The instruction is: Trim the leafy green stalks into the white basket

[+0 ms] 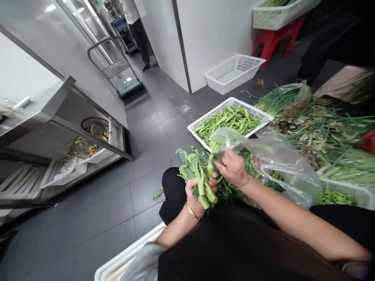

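Note:
My left hand (195,195) is wrapped round a bunch of leafy green stalks (202,177) with thick pale cut ends and small flower heads, like choy sum or Chinese broccoli. Just to the right, my right hand (233,168) is closed, pinching dark green leaf at the top of one stalk; its fingertips are partly hidden. Behind the hands stands a white plastic basket (265,119) filled with trimmed green stalks (231,120). A clear plastic bag (288,164) lies by my right forearm, with more leafy greens under and beside it.
Heaps of spring onions (284,97) and other greens cover the floor at right. Another basket (361,191) of cut greens sits at lower right. Farther off are a white basket (231,76), a red stool (271,41), a trolley (117,70), a metal shelf (96,140) and a standing person (139,35).

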Demonstrator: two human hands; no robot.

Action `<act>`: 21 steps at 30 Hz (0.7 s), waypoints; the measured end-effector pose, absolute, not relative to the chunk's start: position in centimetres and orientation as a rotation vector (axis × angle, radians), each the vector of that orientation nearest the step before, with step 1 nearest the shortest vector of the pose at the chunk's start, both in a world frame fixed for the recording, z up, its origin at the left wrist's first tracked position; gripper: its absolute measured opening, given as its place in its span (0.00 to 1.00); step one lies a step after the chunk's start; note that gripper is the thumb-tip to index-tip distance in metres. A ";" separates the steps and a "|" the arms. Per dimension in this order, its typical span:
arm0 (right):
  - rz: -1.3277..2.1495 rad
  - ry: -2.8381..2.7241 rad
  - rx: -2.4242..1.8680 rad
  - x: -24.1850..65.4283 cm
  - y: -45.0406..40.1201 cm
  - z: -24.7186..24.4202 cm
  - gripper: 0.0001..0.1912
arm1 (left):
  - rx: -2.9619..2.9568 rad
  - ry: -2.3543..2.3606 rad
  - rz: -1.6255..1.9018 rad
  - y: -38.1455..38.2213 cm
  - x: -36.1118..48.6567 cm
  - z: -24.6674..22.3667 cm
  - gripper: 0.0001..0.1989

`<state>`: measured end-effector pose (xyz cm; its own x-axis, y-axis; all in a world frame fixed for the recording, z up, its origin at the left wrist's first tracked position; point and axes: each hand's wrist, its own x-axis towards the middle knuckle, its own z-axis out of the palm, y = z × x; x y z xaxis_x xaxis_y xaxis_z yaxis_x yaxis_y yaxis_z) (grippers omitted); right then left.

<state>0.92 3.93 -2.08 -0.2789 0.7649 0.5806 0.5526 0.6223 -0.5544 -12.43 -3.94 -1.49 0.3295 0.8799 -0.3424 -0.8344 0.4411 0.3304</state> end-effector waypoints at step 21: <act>0.034 -2.350 -0.830 1.4 3.4 0.2 0.17 | 0.294 0.824 1.267 -3.6 -13.8 -0.9 0.22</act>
